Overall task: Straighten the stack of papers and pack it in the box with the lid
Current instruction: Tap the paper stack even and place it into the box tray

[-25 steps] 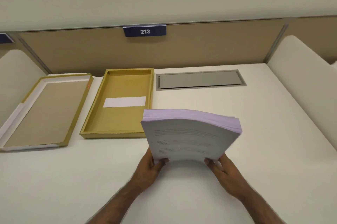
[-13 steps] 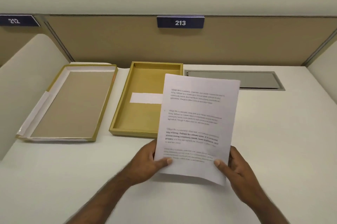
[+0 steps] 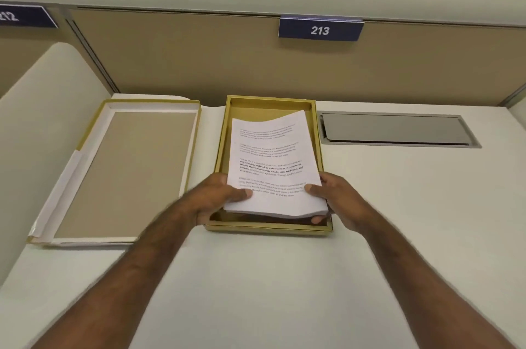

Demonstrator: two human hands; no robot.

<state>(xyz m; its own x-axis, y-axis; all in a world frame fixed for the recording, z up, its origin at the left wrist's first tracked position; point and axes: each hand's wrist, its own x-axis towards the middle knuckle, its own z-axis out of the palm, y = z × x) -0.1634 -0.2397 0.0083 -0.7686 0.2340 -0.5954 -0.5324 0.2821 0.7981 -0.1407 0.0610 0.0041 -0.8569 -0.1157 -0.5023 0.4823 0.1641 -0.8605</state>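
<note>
At lower centre, the left hand (image 3: 216, 195) and right hand (image 3: 338, 200) grip the stack of papers (image 3: 273, 166) by its near corners, over the open gold box (image 3: 220, 149); fingers underneath are mostly hidden. The lid (image 3: 125, 169) lies upturned at left on the worktop (image 3: 398, 206).

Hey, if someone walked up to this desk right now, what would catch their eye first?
Most likely the stack of papers, printed side up, held at its near corners by the left hand and right hand over the open gold box at the desk's middle. Next, the lid lying inside-up to the left of the box, and the blue 213 sign on the partition behind.
</note>
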